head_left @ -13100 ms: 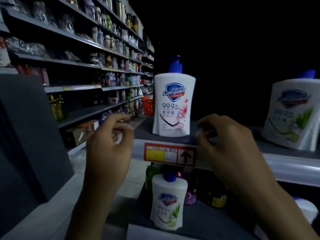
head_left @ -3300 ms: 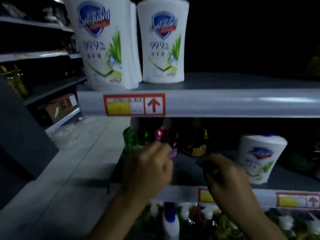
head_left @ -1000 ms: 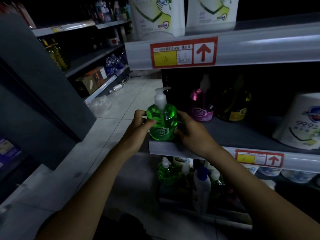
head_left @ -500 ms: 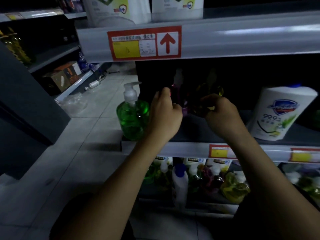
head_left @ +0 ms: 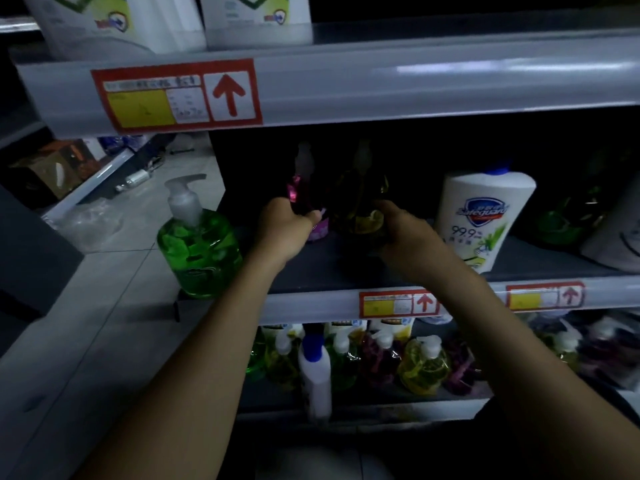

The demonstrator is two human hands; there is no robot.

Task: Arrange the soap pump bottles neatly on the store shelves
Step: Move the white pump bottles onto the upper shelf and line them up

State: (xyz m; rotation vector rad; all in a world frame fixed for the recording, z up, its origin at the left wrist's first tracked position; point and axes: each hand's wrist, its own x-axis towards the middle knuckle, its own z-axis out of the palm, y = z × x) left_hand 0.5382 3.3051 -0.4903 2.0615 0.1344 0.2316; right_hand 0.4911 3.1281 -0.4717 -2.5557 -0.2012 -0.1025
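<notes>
The middle shelf (head_left: 346, 271) in front of me carries a green pump bottle (head_left: 199, 244) upright at its left end, a purple bottle (head_left: 304, 202) and a yellow bottle (head_left: 360, 202) further back, just beside each other, and a white Safeguard bottle (head_left: 481, 220) standing to their right. Two price labels (head_left: 398, 304) sit on its front rail.
</notes>
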